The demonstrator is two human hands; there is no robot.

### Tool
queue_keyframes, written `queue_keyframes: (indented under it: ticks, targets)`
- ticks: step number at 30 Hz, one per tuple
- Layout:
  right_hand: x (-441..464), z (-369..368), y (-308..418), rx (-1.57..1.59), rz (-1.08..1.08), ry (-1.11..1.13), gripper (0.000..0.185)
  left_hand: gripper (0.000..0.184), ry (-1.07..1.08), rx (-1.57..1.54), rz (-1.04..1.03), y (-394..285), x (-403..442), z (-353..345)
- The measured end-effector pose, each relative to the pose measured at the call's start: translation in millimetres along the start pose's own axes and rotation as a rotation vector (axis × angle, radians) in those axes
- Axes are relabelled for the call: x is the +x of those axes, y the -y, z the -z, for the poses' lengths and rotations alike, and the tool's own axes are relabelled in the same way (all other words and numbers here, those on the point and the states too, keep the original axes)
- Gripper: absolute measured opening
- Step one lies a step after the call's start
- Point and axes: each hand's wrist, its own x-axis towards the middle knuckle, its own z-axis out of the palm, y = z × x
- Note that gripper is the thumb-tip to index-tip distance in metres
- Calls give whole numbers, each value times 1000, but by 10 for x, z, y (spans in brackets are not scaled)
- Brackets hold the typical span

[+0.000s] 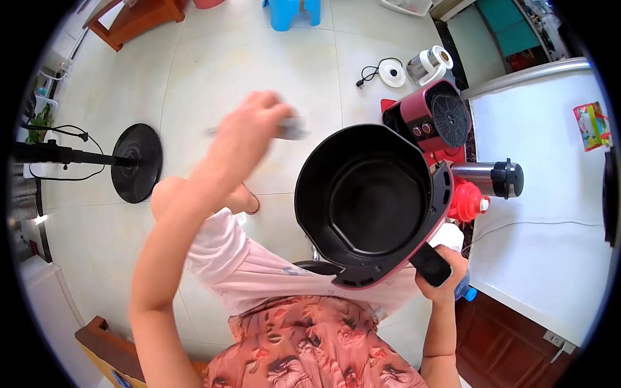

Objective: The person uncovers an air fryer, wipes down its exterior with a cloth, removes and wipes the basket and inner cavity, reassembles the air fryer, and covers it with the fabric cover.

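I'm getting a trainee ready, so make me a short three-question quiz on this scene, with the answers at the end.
1. Fill in the blank: the handle of the black basket is gripped by the person's ____ hand.
2. True or false: the left hand is also gripping that handle.
3. Multiple choice: what colour is the housing with two round dials?
A. Blue
B. Green
C. Pinkish red

Key
1. Right; the right hand is on it.
2. False; it is away from the handle, holding a blurred grey thing.
3. C.
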Motion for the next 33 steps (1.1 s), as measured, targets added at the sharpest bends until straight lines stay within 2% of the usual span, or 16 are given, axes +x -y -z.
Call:
queue_keyframes:
  ticks: [1, 3, 5, 7, 9, 10, 13, 15, 18, 20, 22, 25, 28, 29, 31, 33]
  targets:
    - [-24, 18, -11, -9, -21, -16, 18, 22, -78, -191, -35, -233, 98, -75]
    - [-74, 44, 20, -10, -52, -7, 17, 26, -175, -330, -212, -652, 251, -257]
    - [-131, 55, -15, -6, -27, -5, 17, 30, -182, -239, -578, -921, 395, -463]
    - [-154, 98, -36, -40, 46, 9, 17, 30, -314, -137, -766, -1022, 528, -665]
    - [-207, 118, -99, -68, 69, -2, 18, 38, -272, -127, -666, -918, 558, -751]
    - [-217, 135, -120, -96, 47, -21, 18, 36, -242, -129, -543, -821, 571, -818]
    - [-232, 141, -173, -165, -20, -81, 18, 30, 24, -110, -434, -451, 496, -828]
    - [-182, 92, -204, -129, -54, -60, 17, 25, 569, 400, -91, -314, 615, -675]
    - [-103, 70, -325, -106, -101, -33, 16, 23, 131, 118, -43, -251, 690, -534]
    - [-74, 32, -321, -100, -105, -45, 15, 20, 201, -324, 114, -631, 782, -515]
    - [-9, 15, -333, -23, -91, -16, 14, 25, 46, -726, 12, -875, 814, -699]
    - [31, 20, -332, -7, -77, -1, 14, 23, 20, -968, 153, -1188, 938, -832]
    - [-20, 6, -414, 0, -153, -15, 22, 24, 60, -1091, 115, -1447, 967, -798]
    - [8, -2, -400, -18, -165, -58, 20, 24, -6, -1133, 49, -1525, 948, -827]
    - [140, -35, -352, -56, -186, -145, 16, 24, 82, -1185, -54, -1621, 928, -792]
    - [65, -34, -492, -128, -314, -217, 18, 22, 231, -1219, -97, -1726, 894, -699]
